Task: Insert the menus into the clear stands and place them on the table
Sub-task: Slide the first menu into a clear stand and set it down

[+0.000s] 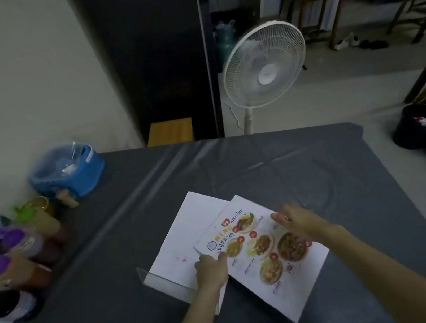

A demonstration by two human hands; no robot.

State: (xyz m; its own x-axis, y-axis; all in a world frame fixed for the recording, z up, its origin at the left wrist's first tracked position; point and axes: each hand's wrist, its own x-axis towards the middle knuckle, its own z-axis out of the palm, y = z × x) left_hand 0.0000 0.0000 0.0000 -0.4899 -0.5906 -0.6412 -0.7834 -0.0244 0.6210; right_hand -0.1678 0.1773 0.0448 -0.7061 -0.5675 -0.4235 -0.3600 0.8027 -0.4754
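Both hands (212, 269) (299, 220) on printed menu (265, 253) beside clear stand (166, 281), grey table (319, 172).

One head-worn wide-angle view looks forward and steeply down from close above the grey surface (89, 306), which fills the lower half of the frame. Both forearms enter from the bottom edge. A white fan (264, 65) and floor lie farther off, upper right.

The printed menu (265, 253) lying face up on the table is showing the word "MENU" in yellow capitals near its top edge. Beside and below that word, Thai script is running in blue and red, too blurred to read, like the small captions under the dish photos.
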